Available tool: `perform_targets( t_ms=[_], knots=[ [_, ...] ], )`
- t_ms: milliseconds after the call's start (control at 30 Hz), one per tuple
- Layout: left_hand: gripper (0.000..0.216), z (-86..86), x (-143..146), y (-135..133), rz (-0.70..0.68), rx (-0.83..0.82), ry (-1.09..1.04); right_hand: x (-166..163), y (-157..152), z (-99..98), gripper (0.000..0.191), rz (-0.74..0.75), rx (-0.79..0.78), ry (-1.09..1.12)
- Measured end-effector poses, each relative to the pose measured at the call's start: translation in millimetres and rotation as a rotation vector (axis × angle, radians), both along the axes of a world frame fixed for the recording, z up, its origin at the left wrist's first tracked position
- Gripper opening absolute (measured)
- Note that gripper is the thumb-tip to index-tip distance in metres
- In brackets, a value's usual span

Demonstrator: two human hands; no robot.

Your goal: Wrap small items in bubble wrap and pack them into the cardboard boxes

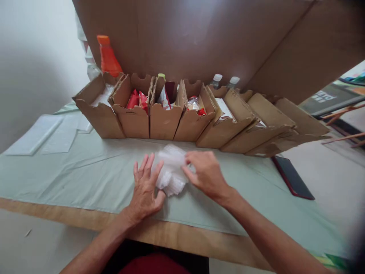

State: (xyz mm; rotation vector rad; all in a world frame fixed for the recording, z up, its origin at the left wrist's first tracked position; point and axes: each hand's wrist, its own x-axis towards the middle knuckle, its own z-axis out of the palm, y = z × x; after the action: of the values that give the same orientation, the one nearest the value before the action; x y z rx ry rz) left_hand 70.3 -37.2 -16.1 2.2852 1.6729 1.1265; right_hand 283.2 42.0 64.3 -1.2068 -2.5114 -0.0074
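Note:
A crumpled clear plastic bag (pixel 172 168) lies on the pale green cloth (pixel 85 175) in front of me. My left hand (pixel 146 186) rests flat against the bag's left side, fingers spread, thumb under its lower edge. My right hand (pixel 205 174) pinches the bag's right edge between thumb and fingers. The bag looks blurred, and I cannot tell whether anything is inside it.
A row of open cardboard bins (pixel 164 114) stands behind the bag, some holding red and clear snack packets. An orange bottle (pixel 108 57) and two white-capped bottles (pixel 225 80) stand behind them. A dark phone (pixel 292 177) lies at right. Flat clear sheets (pixel 42 133) lie at left. Large cardboard (pixel 199 34) leans overhead.

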Motion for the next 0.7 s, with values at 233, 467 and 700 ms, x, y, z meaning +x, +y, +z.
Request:
perform_targets(
  t_ms=[233, 467, 700],
  knots=[
    [0.053, 3.6, -5, 12, -0.196, -0.132, 0.137, 19, 15, 29.5, 0.009, 0.323, -0.156, -0.146],
    [0.041, -7.8, 4, 20, -0.167, -0.197, 0.055, -83, 103, 139.7, 0.021, 0.296, 0.139, -0.163],
    [0.055, -5.1, 0, 22, -0.203, -0.207, 0.014, -230, 195, 117.3, 0.018, 0.211, -0.162, -0.654]
  ],
)
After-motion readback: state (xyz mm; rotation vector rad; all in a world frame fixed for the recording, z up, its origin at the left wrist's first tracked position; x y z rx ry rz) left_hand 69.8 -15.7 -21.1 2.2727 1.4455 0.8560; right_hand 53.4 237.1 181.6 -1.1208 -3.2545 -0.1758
